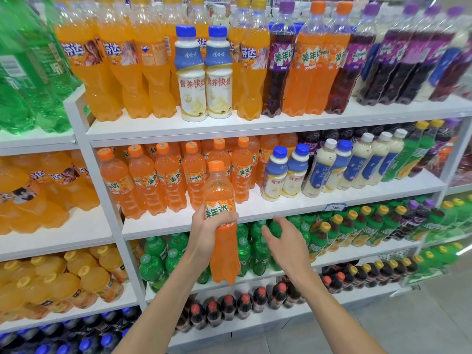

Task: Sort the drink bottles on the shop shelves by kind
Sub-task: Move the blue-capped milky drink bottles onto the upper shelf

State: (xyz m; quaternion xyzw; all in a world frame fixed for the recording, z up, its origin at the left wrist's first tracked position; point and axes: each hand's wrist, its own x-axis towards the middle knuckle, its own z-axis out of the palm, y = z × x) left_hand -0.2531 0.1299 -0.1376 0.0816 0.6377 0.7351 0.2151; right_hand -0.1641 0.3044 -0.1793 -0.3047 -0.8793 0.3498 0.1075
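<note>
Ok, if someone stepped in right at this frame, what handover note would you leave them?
Left hand: grips the orange-capped clear plastic bottle of orange soda at its label, before the white second shelf.
Right hand: open, holding nothing, beside it.
Done: similar orange-capped bottles stand grouped at that shelf's left.
Left: shelve the held bottle; the top shelf is mixed, two white blue-capped bottles among yellow-capped orange sodas, two orange-capped bottles among purple-capped dark ones.

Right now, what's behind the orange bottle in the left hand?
Behind the held bottle, up top: orange bottles on the middle shelf; lower down: green bottles on the shelf below. The bottle and left hand hide the rest.
</note>
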